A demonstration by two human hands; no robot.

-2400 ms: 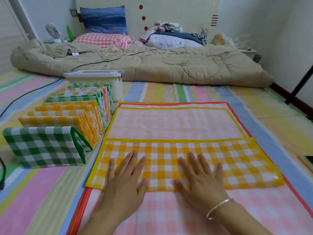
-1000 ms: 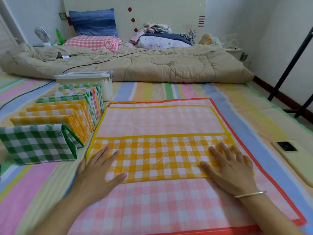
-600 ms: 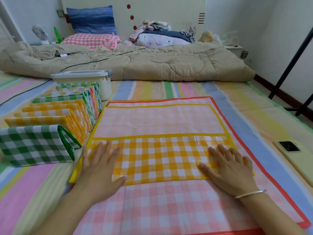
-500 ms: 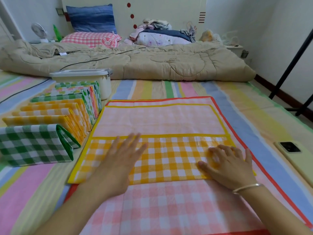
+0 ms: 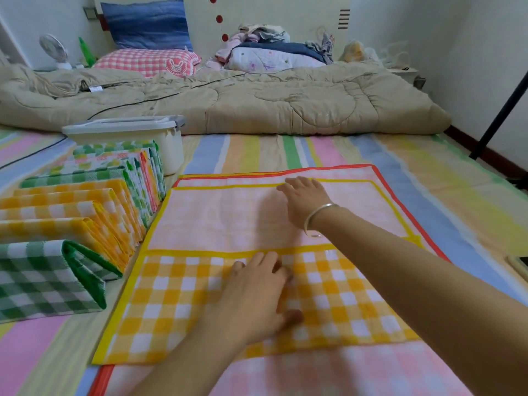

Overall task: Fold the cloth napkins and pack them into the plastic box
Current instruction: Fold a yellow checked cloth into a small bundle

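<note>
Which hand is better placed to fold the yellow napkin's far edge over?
Right: the right hand is at the far edge of the yellow napkin, while the left hand rests on its near folded strip.

Head camera, facing forward and down.
It looks closely over my left hand (image 5: 251,298) at lower centre; the quilt (image 5: 257,104) crosses the far upper frame.

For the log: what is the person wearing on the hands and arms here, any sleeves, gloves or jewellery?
Both forearms are bare as far as the frame shows, with no sleeves and no gloves. The right hand has a thin, silver-coloured bangle round the wrist. The left hand and its wrist show no watch, band or ring.
</note>
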